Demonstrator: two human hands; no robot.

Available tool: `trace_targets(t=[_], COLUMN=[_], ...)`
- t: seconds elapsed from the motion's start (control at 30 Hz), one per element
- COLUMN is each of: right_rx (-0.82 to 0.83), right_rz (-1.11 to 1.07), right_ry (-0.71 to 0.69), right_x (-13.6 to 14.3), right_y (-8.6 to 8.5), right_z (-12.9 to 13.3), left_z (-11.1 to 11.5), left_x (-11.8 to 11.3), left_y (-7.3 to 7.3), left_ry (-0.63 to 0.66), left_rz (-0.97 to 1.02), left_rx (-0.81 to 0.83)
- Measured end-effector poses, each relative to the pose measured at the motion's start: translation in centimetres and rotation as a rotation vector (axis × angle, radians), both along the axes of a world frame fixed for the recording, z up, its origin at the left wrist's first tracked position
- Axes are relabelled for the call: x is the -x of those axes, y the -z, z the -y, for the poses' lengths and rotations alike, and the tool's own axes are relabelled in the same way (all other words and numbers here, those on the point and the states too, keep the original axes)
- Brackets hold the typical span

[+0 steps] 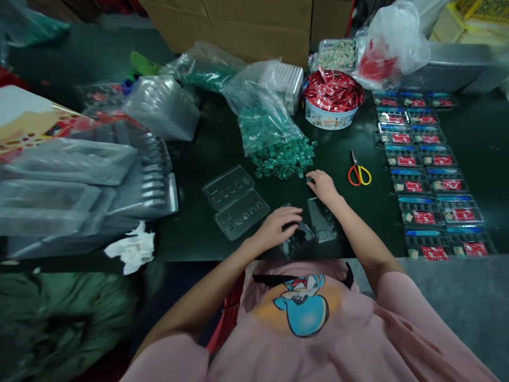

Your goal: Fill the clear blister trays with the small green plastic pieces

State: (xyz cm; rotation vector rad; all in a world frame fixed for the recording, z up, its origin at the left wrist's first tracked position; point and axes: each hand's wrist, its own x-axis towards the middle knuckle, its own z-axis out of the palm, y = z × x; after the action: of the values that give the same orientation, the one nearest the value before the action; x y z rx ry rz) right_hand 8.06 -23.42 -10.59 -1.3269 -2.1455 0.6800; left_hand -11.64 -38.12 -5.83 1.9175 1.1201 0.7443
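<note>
1 chip (309,179), likely light, stiff and slick, best taken edgewise, is pinched in the right hand (323,187); the grip of the left hand (276,225) cannot be told.

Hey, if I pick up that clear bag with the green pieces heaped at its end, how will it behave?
The clear bag will probably be floppy, since its thin film looks creased and slack. Green pieces would likely spill, given the loose heap at its near end. It may also hang unevenly, because its contents gather toward that end.
</note>
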Motion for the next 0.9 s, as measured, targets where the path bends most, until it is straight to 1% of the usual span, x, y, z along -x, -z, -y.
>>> trace_targets(t=[0.07,0.1,0.13,0.17,0.23,0.3,0.37,0.4,0.47,0.57,0.63,0.73,0.83,0.9], right_rx=[0.125,0.210,0.300,0.382,0.502,0.554,0.553,0.527,0.416,0.213,0.154,0.196,0.303,0.367], right_rz=[-0.226,-0.353,-0.472,-0.575,-0.717,-0.785,-0.797,-0.782,-0.712,-0.547,-0.470,-0.492,-0.614,-0.665], right_ry=[-0.006,-0.024,-0.047,-0.066,-0.079,-0.048,-0.016,0.000,0.041,0.095,0.085,0.031,-0.007,-0.029], right_x=[-0.3,-0.5,-0.6,-0.8,-1.1,-1.5,-1.9,-2.1,-2.1,-1.9,-1.7,-1.8,-2.0,-2.0], right_y=[-0.3,-0.6,-1.0,-1.4,-2.2,-2.8,-3.2,-3.4,-3.7,-4.4,-4.8,-5.0,-5.0,-5.1], right_z=[1.2,2.0,2.8,3.5,5.0,6.1,6.9,7.3,7.9,8.6,8.9,8.9,8.6,8.3], left_z=[-1.4,-2.1,-2.8,-3.3,-4.1,-4.4,-4.4,-4.3,-4.1,-3.8,-3.7,-3.6,-3.6,-3.5], left_x=[-1.0,-1.6,-2.2,-2.8,-3.9,-4.6,-5.1,-5.3,-5.6,-6.1,-6.3,-6.2,-5.8,-5.5], left_y=[0.4,0.6,0.7,0.7,0.4,0.0,-0.1,-0.1,0.3,0.8,0.9,0.7,0.4,0.3], left_ry=[-0.247,-0.342,-0.401,-0.427,-0.421,-0.414,-0.439,-0.456,-0.485,-0.508,-0.520,-0.543,-0.548,-0.527], left_rz=[0.173,0.254,0.318,0.361,0.394,0.414,0.480,0.535,0.656,0.789,0.845,0.896,0.883,0.874], left_rx=[0.046,0.069,0.084,0.092,0.085,0.090,0.136,0.181,0.300,0.496,0.601,0.673,0.665,0.632])
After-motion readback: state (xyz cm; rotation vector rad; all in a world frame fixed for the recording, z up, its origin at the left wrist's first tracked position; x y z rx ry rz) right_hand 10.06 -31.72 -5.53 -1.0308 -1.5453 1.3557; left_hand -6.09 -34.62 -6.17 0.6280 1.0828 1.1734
